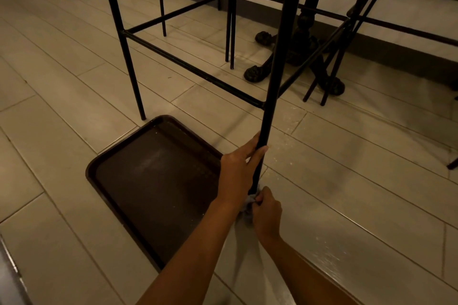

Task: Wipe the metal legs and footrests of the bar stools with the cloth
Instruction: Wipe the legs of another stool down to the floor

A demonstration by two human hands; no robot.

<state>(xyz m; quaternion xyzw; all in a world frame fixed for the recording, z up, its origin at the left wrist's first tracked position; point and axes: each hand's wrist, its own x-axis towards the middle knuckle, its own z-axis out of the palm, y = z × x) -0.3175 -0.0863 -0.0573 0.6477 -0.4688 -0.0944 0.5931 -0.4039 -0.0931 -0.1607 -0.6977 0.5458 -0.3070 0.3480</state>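
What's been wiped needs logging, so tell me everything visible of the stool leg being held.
The leg is a thin, round, black metal bar, running from the top edge down to the tile floor, leaning slightly. Two footrest bars join it above the hands. The left hand holds it low down; the right hand grips a grey cloth at its foot. A brown tray lies just left of it.

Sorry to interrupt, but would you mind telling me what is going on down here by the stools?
A person is wiping a thin black metal stool leg. Their left hand holds the leg a little above its foot. Their right hand grips a small grey cloth bunched around the leg's bottom end, right at the pale tiled floor. A dark brown rectangular tray lies on the floor just left of the hands.
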